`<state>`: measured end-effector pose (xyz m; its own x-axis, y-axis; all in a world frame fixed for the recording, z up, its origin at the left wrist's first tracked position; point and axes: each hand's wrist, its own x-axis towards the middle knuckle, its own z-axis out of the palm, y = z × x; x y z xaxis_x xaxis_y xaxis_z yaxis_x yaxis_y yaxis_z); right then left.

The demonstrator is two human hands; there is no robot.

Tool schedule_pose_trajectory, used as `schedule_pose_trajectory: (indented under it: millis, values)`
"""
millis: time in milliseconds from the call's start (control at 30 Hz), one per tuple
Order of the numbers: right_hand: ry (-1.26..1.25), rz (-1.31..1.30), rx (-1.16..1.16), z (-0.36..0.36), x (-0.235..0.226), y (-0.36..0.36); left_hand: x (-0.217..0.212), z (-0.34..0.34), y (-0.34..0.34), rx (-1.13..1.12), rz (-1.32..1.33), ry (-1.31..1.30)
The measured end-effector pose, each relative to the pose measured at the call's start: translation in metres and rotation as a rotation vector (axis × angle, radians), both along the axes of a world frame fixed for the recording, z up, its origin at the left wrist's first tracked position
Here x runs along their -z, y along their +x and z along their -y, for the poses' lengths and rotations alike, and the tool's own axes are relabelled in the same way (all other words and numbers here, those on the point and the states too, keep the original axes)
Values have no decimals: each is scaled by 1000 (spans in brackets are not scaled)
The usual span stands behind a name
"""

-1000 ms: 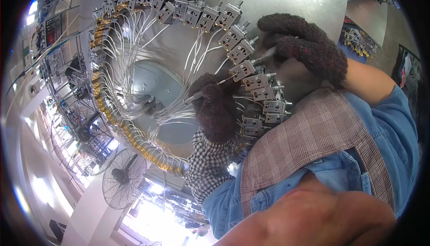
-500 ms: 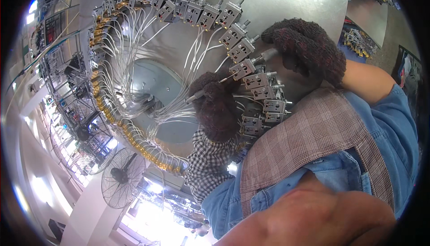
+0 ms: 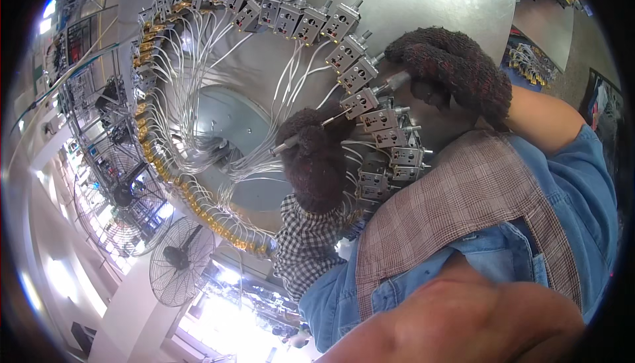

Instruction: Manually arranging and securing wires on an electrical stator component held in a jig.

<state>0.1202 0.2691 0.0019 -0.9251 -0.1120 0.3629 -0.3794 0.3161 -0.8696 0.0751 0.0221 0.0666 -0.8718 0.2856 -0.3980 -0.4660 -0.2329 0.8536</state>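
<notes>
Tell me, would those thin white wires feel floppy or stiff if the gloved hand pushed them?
The white wires would probably feel floppy: they are thin and hang in loose curves from the grey switch blocks. They likely spring back a bit, since each end looks fixed. They seem light, yet easy to snag, as the left hand sits among many crossing strands.

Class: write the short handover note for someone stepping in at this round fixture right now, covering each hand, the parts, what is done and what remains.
Left hand: gloved, gripping a thin rod-like tool whose tip meets one grey switch block.
Right hand: gloved, on that block's outer stem.
Parts: grey blocks ring the round metal table; white wires run inward; brass fittings line the far arc.
Done: cannot tell which blocks are finished.
Left: likely the blocks beyond this one.
</notes>
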Motion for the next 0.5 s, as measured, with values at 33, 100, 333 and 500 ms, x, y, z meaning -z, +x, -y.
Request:
schedule_pose_trajectory:
  millis: [33, 100, 333, 500]
  values:
    - [-5, -1, -2, 0, -5, 0, 0, 0, -1, -2, -1, -5]
    - [-496, 629, -77, 3, -21, 2, 3, 5, -4, 55, -4, 184]
    - [-30, 282, -5, 5, -20, 0, 4, 13, -6, 152, -89, 144]
    - [-25, 131, 6, 4, -10, -2, -6, 6, -5, 40, 59, 71]
